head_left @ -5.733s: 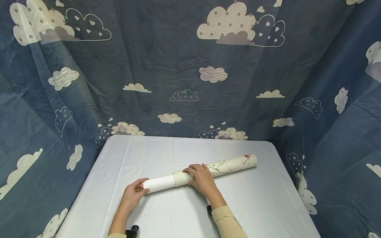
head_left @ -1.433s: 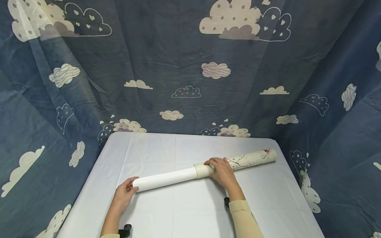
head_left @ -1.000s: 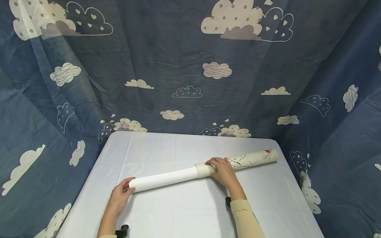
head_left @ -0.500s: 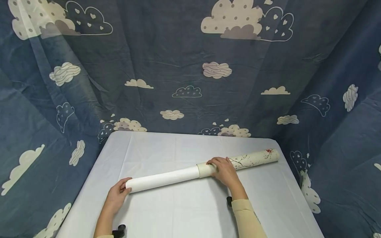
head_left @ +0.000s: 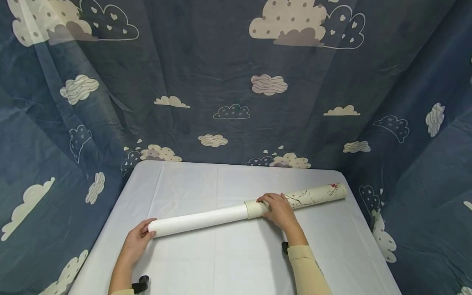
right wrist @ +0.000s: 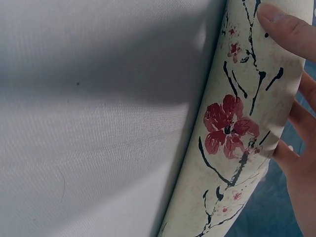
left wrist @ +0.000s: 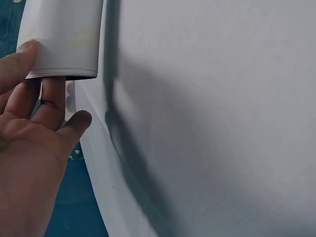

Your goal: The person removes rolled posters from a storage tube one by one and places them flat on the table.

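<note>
A roll of white paper [head_left: 199, 221] sticks out of the left end of a cream tube [head_left: 317, 194] printed with dark branches and red blossoms. At the roll's far left end my left hand [head_left: 134, 241] pinches the edge. In the left wrist view the thumb [left wrist: 27, 52] lies on the outside and some fingers reach into the hollow end, where layered edges show. My right hand [head_left: 282, 213] grips the tube near its left rim. In the right wrist view the thumb [right wrist: 284, 27] rests on the printed surface, with the other fingers round the far side.
Roll and tube lie slantwise over a white-covered table [head_left: 221, 262]. Dark blue cloth with cloud prints [head_left: 232, 73] hangs behind and on both sides. A black wrist camera [head_left: 141, 284] shows by the left forearm.
The white roll has come much farther out of the tube as my left hand moved left. My right hand and the tube shifted right earlier, and have barely moved in the last second.
</note>
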`<state>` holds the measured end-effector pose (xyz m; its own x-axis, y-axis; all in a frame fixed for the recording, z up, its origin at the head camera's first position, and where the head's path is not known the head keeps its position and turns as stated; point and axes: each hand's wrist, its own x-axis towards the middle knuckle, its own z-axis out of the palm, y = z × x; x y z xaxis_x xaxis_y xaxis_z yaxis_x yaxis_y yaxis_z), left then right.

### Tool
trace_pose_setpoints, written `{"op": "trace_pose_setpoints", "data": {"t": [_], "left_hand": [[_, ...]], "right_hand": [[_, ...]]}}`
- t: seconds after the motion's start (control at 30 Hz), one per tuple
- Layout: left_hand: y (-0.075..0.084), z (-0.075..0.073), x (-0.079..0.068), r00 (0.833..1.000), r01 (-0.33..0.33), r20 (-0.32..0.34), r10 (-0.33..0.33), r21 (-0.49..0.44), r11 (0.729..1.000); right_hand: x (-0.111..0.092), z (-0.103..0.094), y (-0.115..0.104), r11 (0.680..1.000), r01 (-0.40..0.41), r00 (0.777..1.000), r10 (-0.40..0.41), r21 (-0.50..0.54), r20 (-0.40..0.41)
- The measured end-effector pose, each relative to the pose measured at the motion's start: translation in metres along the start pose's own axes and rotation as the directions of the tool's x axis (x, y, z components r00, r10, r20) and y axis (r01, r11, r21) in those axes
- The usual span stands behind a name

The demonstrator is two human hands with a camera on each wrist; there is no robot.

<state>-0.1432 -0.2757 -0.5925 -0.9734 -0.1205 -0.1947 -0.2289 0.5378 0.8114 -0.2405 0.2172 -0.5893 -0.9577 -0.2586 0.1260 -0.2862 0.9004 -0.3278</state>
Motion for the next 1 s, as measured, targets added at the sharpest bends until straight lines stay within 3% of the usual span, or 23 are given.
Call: {"op": "trace_pose_setpoints", "data": {"t": [0.27, 0.5, 1.0], "left_hand": [[-0.007, -0.011, 0.003, 1.0, 0.009, 0.021, -0.009, -0.011, 1.0], [-0.016, -0.017, 0.005, 0.998, 0.062, 0.032, -0.062, -0.018, 0.998], [-0.021, -0.029, 0.006, 0.997, 0.076, 0.032, -0.075, -0.02, 0.997]], "right_hand": [[-0.002, -0.001, 0.001, 1.0, 0.016, 0.999, -0.016, 0.0, -0.032], [-0.003, -0.001, 0.001, 1.0, 0.012, 1.0, -0.012, -0.006, -0.027], [-0.003, -0.002, 0.0, 1.0, 0.012, 0.999, -0.012, -0.004, -0.03]]}}
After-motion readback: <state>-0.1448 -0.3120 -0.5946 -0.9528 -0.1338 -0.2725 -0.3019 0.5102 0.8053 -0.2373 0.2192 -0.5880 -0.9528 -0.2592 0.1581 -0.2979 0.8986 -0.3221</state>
